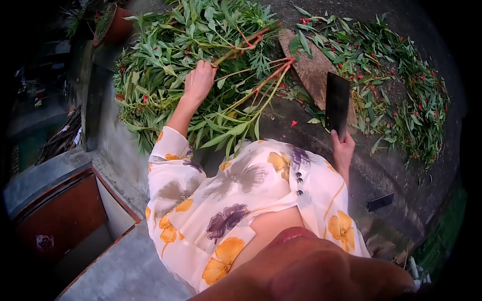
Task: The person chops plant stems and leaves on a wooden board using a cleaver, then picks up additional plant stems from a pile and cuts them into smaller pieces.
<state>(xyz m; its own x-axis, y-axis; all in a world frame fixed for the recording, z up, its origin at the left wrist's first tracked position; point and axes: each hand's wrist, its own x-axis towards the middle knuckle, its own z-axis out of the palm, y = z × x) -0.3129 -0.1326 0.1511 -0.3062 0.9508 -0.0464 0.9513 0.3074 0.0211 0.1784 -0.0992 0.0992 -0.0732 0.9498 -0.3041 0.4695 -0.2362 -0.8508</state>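
Apparently positioning thick green-brown leafy stem (232,53), gripped in fingers of left hand (199,81), near worn brown wooden board (312,70); clasping dark rectangular cleaver (337,103) with fingers of right hand (343,151); calling for steady hold, clear of blade.

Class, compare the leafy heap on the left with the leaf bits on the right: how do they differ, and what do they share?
The heap is thick and bushy; the bits lie in a thinner, wider spread.
The heap has long, branching stalks; the bits look mostly short and loose.
The left hand grips a stalk at the heap; neither hand touches the bits.
Both are mainly green, flecked with red.
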